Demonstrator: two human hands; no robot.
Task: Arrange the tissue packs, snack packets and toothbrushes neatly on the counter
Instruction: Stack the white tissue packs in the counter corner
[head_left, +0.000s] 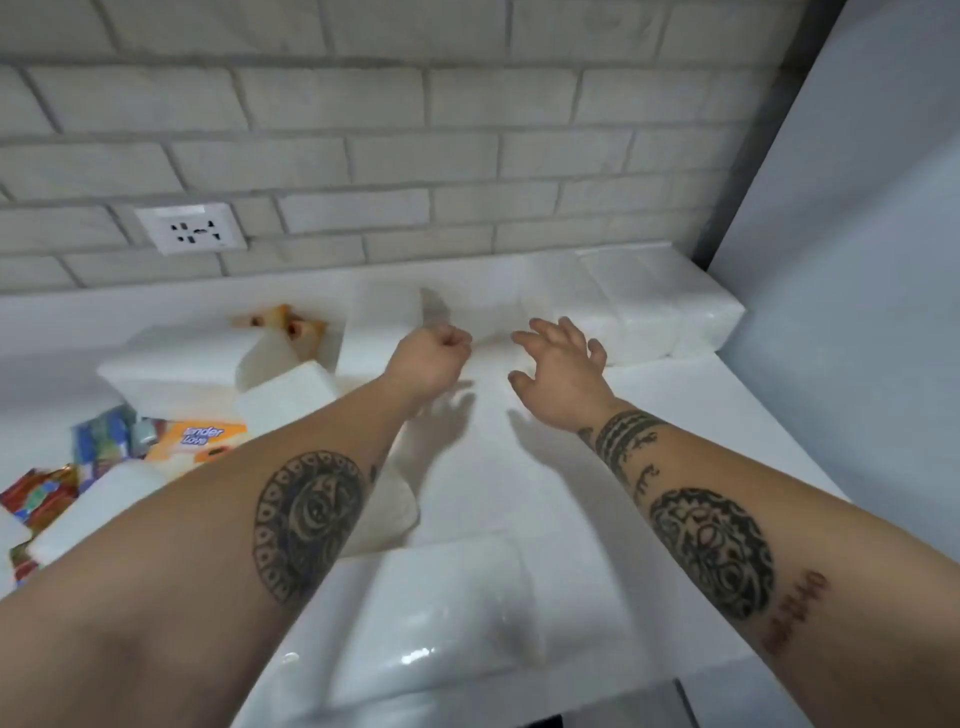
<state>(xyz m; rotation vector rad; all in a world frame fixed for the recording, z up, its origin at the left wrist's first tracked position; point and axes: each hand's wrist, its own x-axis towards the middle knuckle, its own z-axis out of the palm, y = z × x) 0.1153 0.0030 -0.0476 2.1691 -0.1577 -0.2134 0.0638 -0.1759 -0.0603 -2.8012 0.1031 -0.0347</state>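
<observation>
White, glossy-wrapped tissue packs (649, 306) squared into back right corner of counter (675, 415), likely as start of tidy row. Right hand (561, 374) spread, fingers apart, empty, hovering just left of that row, seemingly ready to take or nudge next pack. Left hand (431, 358) curled; cannot tell whether pinching anything. Loose packs (171, 369) tumbled at left, tilted, overexposed, edges hard to read. Snack packets (36, 499) heaped at far left edge. Another pack (436, 618) lying flat near front edge.
</observation>
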